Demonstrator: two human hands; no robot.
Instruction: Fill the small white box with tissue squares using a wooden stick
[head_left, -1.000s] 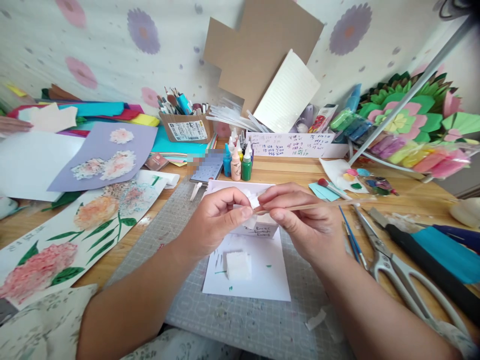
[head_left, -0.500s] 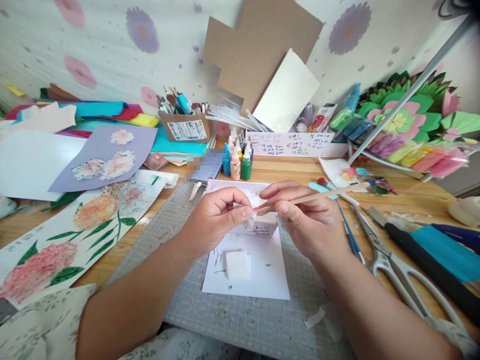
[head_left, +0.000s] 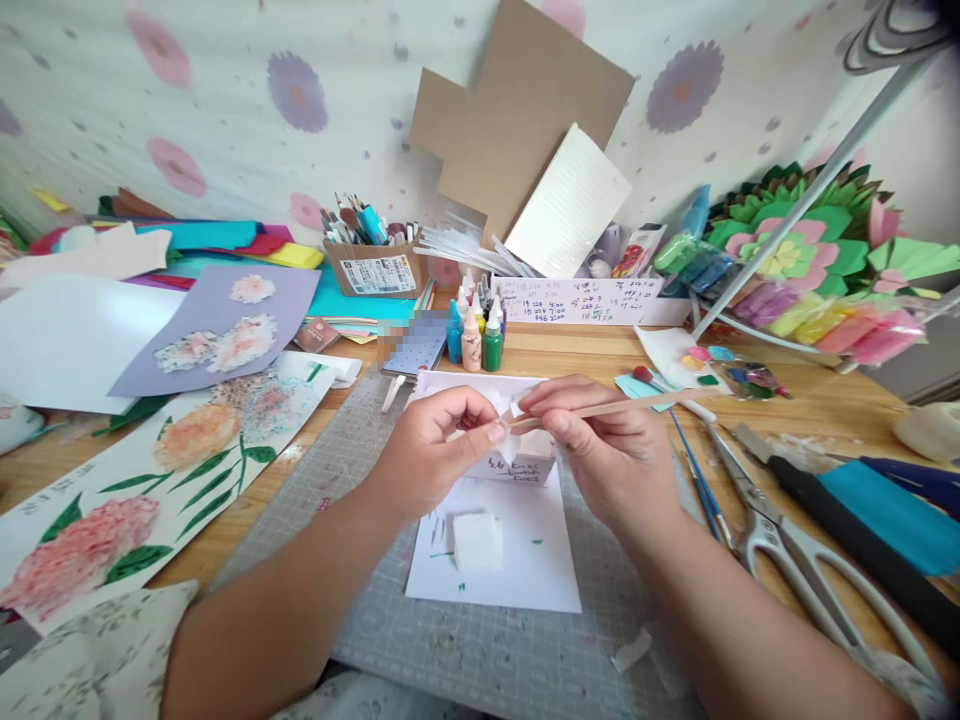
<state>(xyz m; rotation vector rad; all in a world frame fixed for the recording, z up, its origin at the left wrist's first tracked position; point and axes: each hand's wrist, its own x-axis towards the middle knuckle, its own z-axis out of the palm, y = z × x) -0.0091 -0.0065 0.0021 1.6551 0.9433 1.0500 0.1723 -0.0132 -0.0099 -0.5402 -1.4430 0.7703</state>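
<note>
Over a small white box (head_left: pixel 536 472) with handwriting on its side, my left hand (head_left: pixel 442 440) pinches a thin white piece of tissue paper (head_left: pixel 491 453) between thumb and fingertips. My right hand (head_left: pixel 615 445) grips a thin flat wooden stick (head_left: pixel 652 402), which slants up to the right. The stick's left end meets the tissue at my left fingertips, which partly hide the contact. Below the box, a small stack of white paper squares (head_left: pixel 478 542) lies on a white sheet (head_left: pixel 525 590) marked with green paint.
A grey cutting mat (head_left: pixel 300 560) lies beneath. Scissors (head_left: pixel 765 535), blue-handled brushes (head_left: pixel 701 485) and a black-handled knife (head_left: pixel 832 520) lie right. Paint bottles (head_left: pixel 492 340) stand behind the box. A flower painting (head_left: pixel 187 500) is at left. A lamp arm (head_left: pixel 810 200) crosses the upper right.
The whole view has shifted slightly downward in the picture. My fingers have moved a little around the tissue and stick; both hands keep their hold.
</note>
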